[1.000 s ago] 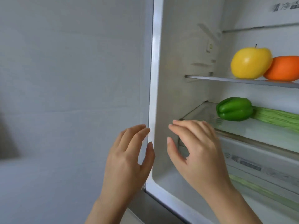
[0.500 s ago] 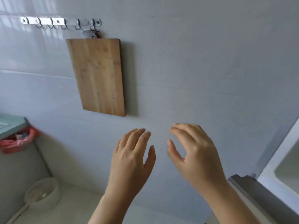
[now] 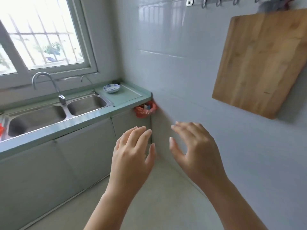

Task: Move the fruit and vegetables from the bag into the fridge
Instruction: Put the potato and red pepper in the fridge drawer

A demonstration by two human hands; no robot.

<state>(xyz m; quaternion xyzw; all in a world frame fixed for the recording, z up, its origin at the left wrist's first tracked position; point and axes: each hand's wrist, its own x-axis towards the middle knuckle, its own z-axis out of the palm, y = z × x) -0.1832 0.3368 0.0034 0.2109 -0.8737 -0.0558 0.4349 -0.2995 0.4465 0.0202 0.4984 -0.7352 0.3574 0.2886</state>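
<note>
Both hands empty, fingers loose and spread, raised side by side.
Left hand [image 3: 132,156] and right hand [image 3: 197,151] apart, touching nothing; red bag [image 3: 145,111] at 12 o'clock, under the desk [image 3: 126,97] end; wooden cutting board [image 3: 262,63] on wall, 2 o'clock.

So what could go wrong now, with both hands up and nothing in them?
The left hand and right hand are open and empty, close to the tiled wall, so a quick turn might bump them on it. The wooden cutting board hangs on that wall under the hook rail, up beside the right hand; a knock could perhaps bring it down.
</note>
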